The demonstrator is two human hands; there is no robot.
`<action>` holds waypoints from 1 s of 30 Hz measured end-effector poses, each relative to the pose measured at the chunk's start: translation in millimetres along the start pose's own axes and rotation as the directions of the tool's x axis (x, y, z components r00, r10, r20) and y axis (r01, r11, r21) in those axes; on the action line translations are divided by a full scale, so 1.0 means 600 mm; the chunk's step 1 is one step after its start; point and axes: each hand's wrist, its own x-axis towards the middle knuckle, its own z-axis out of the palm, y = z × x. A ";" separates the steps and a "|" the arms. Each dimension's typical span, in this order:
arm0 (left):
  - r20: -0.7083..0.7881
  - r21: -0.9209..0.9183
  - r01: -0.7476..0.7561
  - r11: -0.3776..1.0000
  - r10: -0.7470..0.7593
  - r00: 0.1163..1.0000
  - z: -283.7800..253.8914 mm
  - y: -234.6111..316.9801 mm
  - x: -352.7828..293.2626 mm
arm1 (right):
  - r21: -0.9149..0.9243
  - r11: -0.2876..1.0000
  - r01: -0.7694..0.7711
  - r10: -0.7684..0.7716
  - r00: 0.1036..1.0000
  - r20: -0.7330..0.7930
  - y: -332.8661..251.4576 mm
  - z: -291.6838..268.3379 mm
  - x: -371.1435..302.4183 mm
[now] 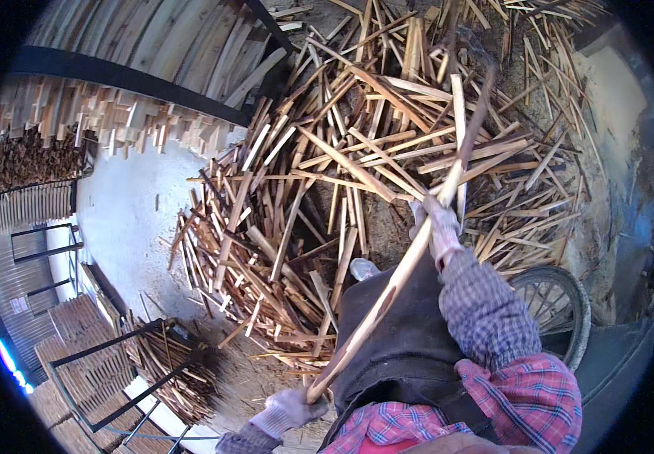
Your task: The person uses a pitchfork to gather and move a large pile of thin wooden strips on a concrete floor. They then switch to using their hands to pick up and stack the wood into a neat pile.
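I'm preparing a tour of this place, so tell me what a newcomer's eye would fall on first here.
Probably the long stick slanting across the middle, its lower end in the left hand and the right hand gripping it farther up. Next would come the big heap of wood strips strewn over the floor, ahead and to the left. The spoked wheel beside the right sleeve also stands out.

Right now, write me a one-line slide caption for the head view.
The left hand and right hand hold a long wooden strip slantwise, with loose wooden sticks heaped on the ground beyond.
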 end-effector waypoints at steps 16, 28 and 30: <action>-0.170 -0.301 0.135 0.944 -0.193 0.966 0.175 -0.099 0.001 | 0.059 0.922 -0.383 0.380 0.923 0.064 -0.004 -0.012 -0.071; -0.149 -0.152 0.238 0.959 -0.261 0.954 -0.097 0.211 0.187 | -0.167 0.977 -0.136 0.111 0.983 -0.148 -0.283 0.009 0.176; -0.214 -0.207 0.111 0.972 -0.155 0.964 -0.142 0.279 0.195 | -0.195 0.977 -0.082 0.059 0.991 -0.118 -0.321 -0.008 0.249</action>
